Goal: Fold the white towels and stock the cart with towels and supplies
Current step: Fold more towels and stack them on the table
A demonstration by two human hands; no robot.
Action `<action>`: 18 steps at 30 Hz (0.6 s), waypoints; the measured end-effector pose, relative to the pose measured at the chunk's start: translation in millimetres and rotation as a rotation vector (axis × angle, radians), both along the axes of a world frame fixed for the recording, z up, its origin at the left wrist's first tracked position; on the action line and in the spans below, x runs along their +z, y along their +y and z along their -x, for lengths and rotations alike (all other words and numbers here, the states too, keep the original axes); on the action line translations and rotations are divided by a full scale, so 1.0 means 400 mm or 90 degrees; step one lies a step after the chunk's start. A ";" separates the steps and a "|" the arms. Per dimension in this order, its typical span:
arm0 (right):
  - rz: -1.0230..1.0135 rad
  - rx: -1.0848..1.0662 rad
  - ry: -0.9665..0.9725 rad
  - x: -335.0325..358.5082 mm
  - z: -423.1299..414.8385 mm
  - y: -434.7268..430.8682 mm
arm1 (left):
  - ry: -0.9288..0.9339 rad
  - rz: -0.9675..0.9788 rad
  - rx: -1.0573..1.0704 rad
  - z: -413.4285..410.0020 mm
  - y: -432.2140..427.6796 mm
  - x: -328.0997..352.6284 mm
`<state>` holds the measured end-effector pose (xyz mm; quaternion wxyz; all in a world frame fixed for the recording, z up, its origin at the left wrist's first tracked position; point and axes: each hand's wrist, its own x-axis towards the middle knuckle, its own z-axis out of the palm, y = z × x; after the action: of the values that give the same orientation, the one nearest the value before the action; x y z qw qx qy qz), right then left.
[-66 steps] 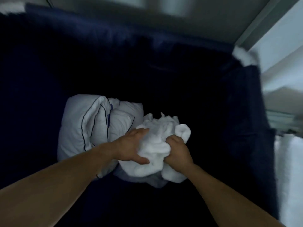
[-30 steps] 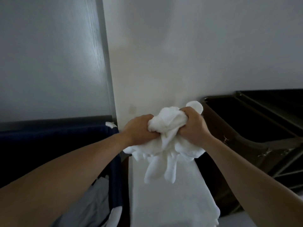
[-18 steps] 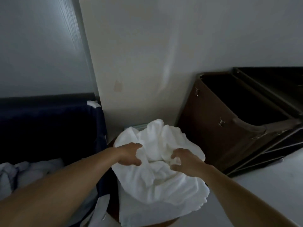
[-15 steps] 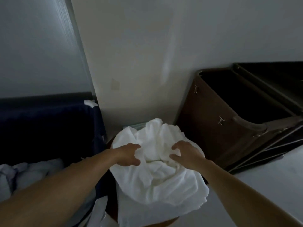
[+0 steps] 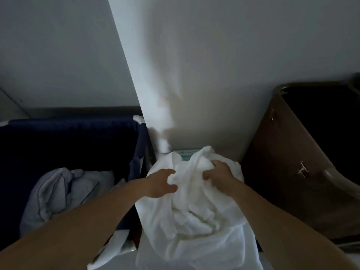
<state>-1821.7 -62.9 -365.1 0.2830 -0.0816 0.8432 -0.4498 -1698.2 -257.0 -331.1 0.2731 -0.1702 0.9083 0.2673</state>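
Note:
A heap of crumpled white towels (image 5: 192, 207) lies on a low surface against the wall, between a dark blue bin and a brown cart. My left hand (image 5: 159, 183) grips a fold at the heap's left side, thumb and fingers curled round the cloth. My right hand (image 5: 218, 173) clutches a bunch of towel near the top of the heap, fingers dug into the fabric. One towel hangs down over the front edge. The surface under the heap is hidden.
A dark blue fabric laundry bin (image 5: 136, 151) stands at the left with a white, blue-piped pillowcase bundle (image 5: 64, 190) inside. A brown cart (image 5: 288, 166) with a dark open top stands at the right. A white wall (image 5: 204, 75) rises just behind the towels.
I lifted the white towels out of the blue bin, carried them right and set them down against the wall. Both hands have since shifted their hold on the heap.

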 end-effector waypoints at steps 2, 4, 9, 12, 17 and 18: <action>0.147 -0.041 0.014 0.086 0.012 0.002 | 0.027 -0.015 0.029 0.011 -0.001 0.019; 0.253 -0.032 0.028 0.182 0.022 0.009 | 0.085 -0.063 0.049 0.028 0.003 0.057; 0.398 0.136 -0.021 0.357 -0.008 0.046 | 0.151 -0.096 -0.005 0.061 0.006 0.170; 0.266 0.218 0.059 0.340 -0.044 0.061 | 0.092 -0.040 -0.030 0.041 -0.008 0.197; -0.210 0.459 -0.046 0.155 -0.102 0.114 | -0.053 0.045 -0.085 -0.015 -0.021 0.166; -0.234 0.448 -0.011 0.132 -0.102 0.124 | -0.059 0.040 -0.081 -0.019 -0.020 0.154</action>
<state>-1781.0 -13.3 -312.4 0.4370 -0.3095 0.8278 -0.1674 -1690.6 -264.8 -269.6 0.3259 -0.1331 0.9115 0.2127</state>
